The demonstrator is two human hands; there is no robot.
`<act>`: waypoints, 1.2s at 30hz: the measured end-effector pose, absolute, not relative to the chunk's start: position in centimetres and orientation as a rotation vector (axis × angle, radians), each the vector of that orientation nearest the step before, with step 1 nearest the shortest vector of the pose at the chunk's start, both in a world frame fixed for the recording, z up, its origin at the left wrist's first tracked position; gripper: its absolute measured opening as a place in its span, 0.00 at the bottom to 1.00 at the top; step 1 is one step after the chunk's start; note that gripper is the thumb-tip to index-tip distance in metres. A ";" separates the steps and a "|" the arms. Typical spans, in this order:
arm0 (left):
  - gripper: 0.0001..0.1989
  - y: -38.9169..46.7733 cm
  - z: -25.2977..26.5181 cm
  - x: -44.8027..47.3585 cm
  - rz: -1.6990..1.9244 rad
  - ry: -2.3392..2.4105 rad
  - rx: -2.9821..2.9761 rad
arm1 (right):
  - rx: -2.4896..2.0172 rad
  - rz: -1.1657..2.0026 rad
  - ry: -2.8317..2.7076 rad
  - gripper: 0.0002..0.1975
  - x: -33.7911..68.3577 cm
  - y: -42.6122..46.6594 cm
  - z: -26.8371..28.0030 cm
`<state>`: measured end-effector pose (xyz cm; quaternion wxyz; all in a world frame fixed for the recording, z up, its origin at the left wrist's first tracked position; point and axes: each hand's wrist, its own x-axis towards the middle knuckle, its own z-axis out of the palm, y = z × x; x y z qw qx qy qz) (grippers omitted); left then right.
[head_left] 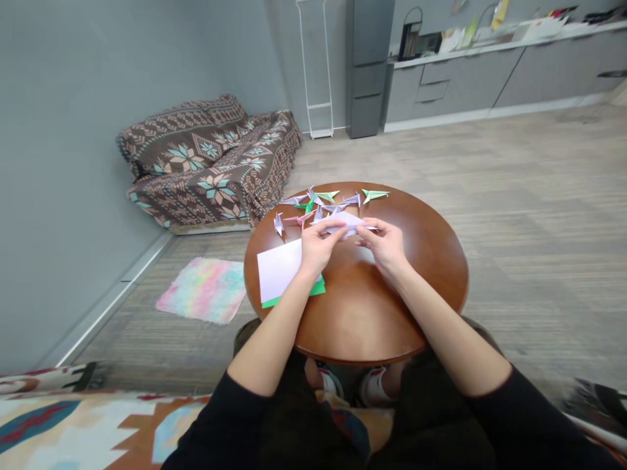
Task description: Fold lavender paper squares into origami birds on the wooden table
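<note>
Between my two hands, a little above the table, is a folded piece of pale lavender origami paper (349, 220). My left hand (321, 243) pinches its left side between thumb and fingers. On the other side, my right hand (385, 245) grips the right end near the point. Folded paper cranes in lavender, pink and green lie just beyond my hands, among them a green crane (307, 204), a pink crane (300, 219) and a light green crane (375, 195). Under my left forearm rests a stack of square paper (279, 267), white-lavender on top with green beneath.
The round brown table (362, 313) stands over my knees. A sofa with a patterned cover (210, 163) is at the back left, near a pastel rug (203, 289). Farther off are a white rack (318, 104), a grey fridge (369, 72) and a kitchen counter (465, 81).
</note>
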<state>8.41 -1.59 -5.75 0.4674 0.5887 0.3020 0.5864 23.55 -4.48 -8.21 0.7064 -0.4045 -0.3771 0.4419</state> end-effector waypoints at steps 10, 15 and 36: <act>0.16 -1.5 -6.0 8.4 1.515 0.782 1.366 | -0.910 1.069 -0.749 0.10 24.3 -4.6 -8.0; 0.16 -1.3 -6.0 8.2 1.555 0.787 1.346 | -0.899 1.025 -0.737 0.13 24.2 -4.8 -7.6; 0.12 -12.3 -4.0 6.4 1.377 0.831 1.523 | -0.820 0.989 -0.804 0.09 21.9 -15.0 -5.7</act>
